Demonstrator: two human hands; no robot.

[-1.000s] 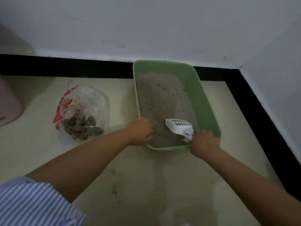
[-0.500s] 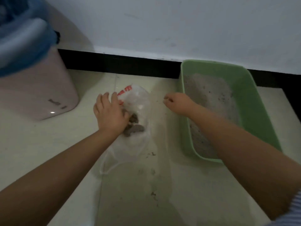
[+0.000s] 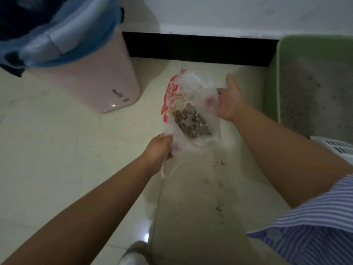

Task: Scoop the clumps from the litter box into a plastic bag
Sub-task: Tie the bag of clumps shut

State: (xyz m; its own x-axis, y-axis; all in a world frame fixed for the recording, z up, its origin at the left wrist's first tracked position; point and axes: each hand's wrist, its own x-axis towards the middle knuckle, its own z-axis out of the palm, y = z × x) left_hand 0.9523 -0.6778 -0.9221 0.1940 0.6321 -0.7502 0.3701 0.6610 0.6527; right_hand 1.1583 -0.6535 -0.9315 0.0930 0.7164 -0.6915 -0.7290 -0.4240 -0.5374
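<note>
A clear plastic bag (image 3: 191,88) with red print lies on the floor in the middle, and a heap of grey clumps (image 3: 191,121) sits inside it. My left hand (image 3: 158,150) grips the bag's near edge, with a thin handle strip hanging below the fist. My right hand (image 3: 229,100) touches the bag's right side, thumb up; its fingers are hidden behind the plastic. The green litter box (image 3: 275,88) with grey litter stands at the right edge. The white slotted scoop (image 3: 332,145) lies at its near end, partly behind my right arm.
A pink waste bin (image 3: 95,77) lined with a blue bag stands at the back left. A black skirting strip (image 3: 200,48) runs along the white wall. Scattered litter grains and dirt marks dot the pale floor tiles (image 3: 66,150).
My right hand let go of the scoop and crossed over to the bag. My left hand left the litter box, reached the bag and now grips its near edge. The view swung left.
</note>
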